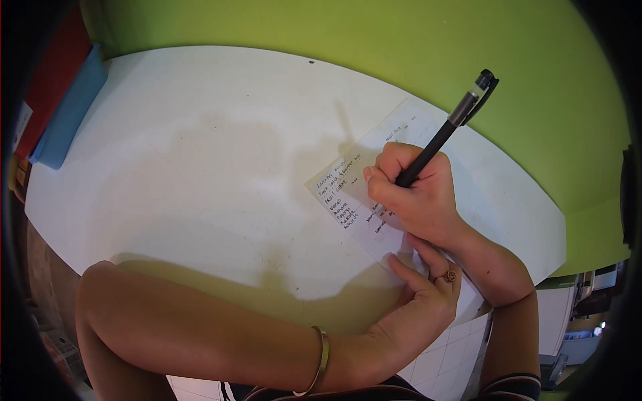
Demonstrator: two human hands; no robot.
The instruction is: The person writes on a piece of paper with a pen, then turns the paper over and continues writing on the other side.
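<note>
A sheet of paper [341, 200] with handwritten lists in dark ink lies at a slant on the white table. My right hand [418, 194] is closed around a black pen [438, 142], its clip end pointing up and to the right. The pen's tip is hidden behind my fingers, over the written part of the sheet. Just below, my left hand [421, 291] rests at the paper's lower edge with fingers stretched out and thumb apart. It wears a ring, and a bangle circles the wrist.
The white tabletop [200, 154] has a curved far edge against a green wall [401, 40]. At the left edge stands a blue container [73, 110] beside something red [57, 73]. White tiles [445, 354] show below the table at the lower right.
</note>
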